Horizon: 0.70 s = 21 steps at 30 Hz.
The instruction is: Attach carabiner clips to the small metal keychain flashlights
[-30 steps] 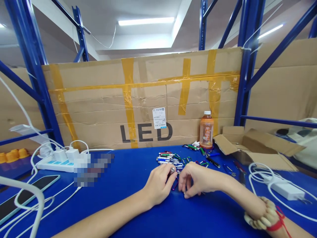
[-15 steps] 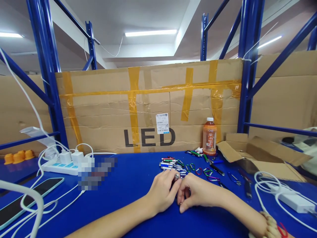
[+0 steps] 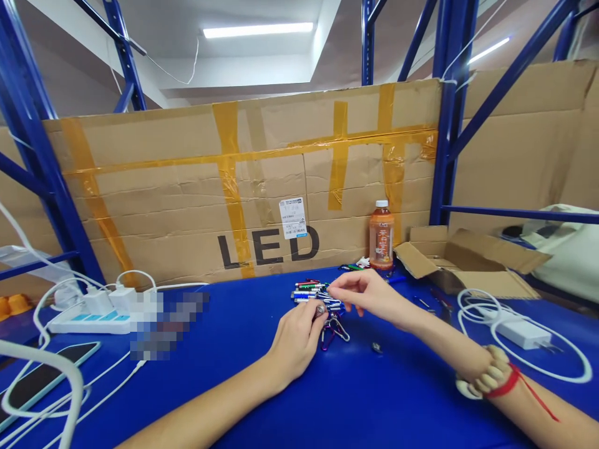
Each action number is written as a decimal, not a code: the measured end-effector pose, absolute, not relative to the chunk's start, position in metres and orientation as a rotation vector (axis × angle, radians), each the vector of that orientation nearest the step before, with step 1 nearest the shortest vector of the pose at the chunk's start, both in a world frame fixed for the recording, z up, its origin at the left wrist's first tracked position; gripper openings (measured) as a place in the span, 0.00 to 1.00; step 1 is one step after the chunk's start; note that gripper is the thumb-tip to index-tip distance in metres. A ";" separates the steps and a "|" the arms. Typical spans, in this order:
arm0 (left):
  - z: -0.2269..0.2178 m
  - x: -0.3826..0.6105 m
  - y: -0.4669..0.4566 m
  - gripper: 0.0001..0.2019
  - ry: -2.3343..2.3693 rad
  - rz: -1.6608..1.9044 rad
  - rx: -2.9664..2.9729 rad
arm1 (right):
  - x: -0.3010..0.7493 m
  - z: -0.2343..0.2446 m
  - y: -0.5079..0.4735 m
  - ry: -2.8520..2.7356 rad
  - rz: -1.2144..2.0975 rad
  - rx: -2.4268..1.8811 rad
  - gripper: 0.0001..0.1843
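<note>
My left hand is closed around a small cylindrical keychain flashlight, its round silver end showing above the thumb. Close to those fingers lie a purple and a silver carabiner; whether they hang from the held piece I cannot tell. My right hand reaches over the small pile, fingers extended and loosely bent, with nothing visible in them. Beneath and left of it are several slim metal flashlights in silver, blue, green and red. A small dark metal piece lies alone on the blue tabletop.
An orange drink bottle stands at the back beside an open cardboard box. A white charger with coiled cable lies at right. At left are a power strip, a phone and loose white cables.
My right hand has left my left hand and moved up and forward over the pile. The small dark metal piece now shows on the table. The view has shifted right and slightly down.
</note>
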<state>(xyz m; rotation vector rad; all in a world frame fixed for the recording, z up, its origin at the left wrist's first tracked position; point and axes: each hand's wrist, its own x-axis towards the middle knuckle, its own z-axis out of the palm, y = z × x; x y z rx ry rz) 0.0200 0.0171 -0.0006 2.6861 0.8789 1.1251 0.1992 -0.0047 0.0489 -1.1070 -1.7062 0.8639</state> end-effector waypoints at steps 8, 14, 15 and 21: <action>-0.002 0.020 0.019 0.10 0.854 1.101 2.692 | 0.184 0.037 -0.007 -1.752 0.895 -1.124 0.22; -0.002 0.021 0.020 0.09 0.777 1.096 2.676 | 0.186 0.040 -0.008 -1.702 0.986 -1.237 0.22; -0.002 0.021 0.019 0.09 0.775 1.100 2.682 | 0.186 0.041 -0.008 -1.688 0.990 -1.240 0.22; -0.001 0.021 0.017 0.09 0.804 1.103 2.723 | 0.208 0.054 -0.006 -1.729 0.752 -1.341 0.21</action>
